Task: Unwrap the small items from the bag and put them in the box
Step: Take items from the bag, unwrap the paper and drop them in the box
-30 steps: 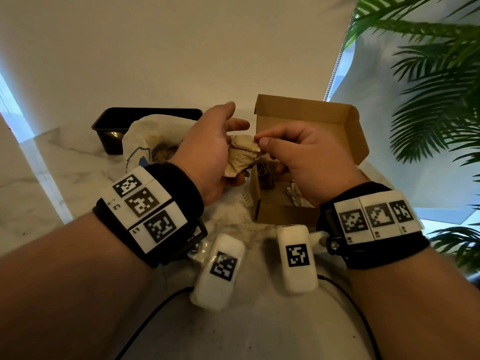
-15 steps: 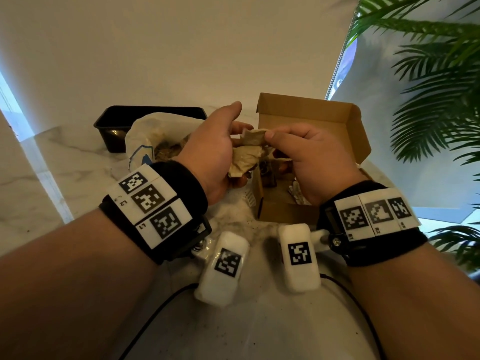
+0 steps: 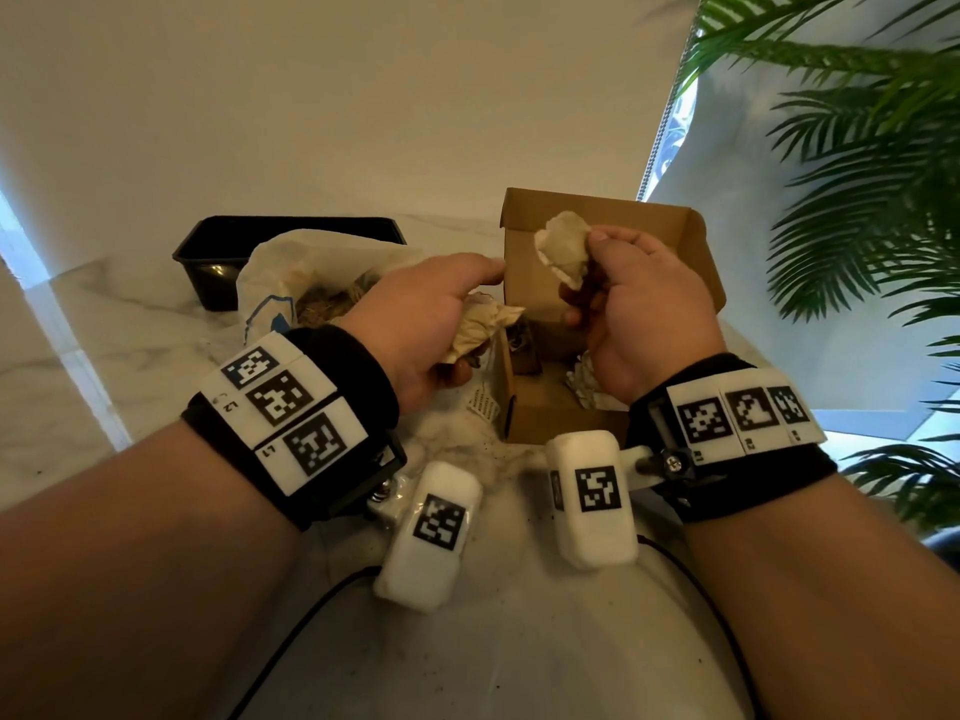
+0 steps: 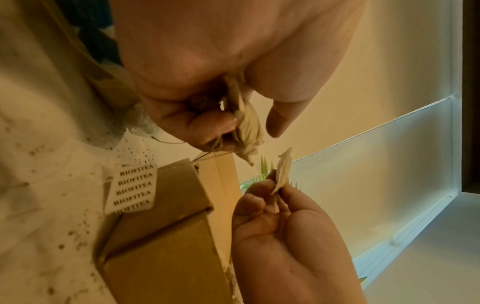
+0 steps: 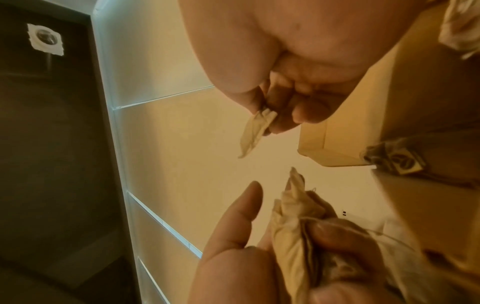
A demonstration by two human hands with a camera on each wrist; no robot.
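Note:
My left hand (image 3: 431, 314) grips a small item (image 3: 483, 330) half wrapped in crumpled beige paper, just left of the open cardboard box (image 3: 545, 413). In the left wrist view the wrapped item (image 4: 246, 127) sticks out between the curled fingers. My right hand (image 3: 623, 293) pinches a loose piece of beige paper (image 3: 563, 249) above the box, apart from the left hand. The right wrist view shows that paper piece (image 5: 255, 131) hanging from thumb and fingers. The white plastic bag (image 3: 291, 272) lies behind my left hand with more items inside.
A black tray (image 3: 223, 252) stands behind the bag. In the box lie a dark small item (image 3: 524, 348) and crumpled white paper (image 3: 587, 387). A BIOFITEA label (image 4: 132, 189) lies beside the box on the crumb-strewn marble table (image 3: 104, 330). Palm fronds (image 3: 857, 200) hang at the right.
The hands were together on the wrapped item. Now my right hand has come away up and right with a piece of paper, and my left hand has dropped a little with the item.

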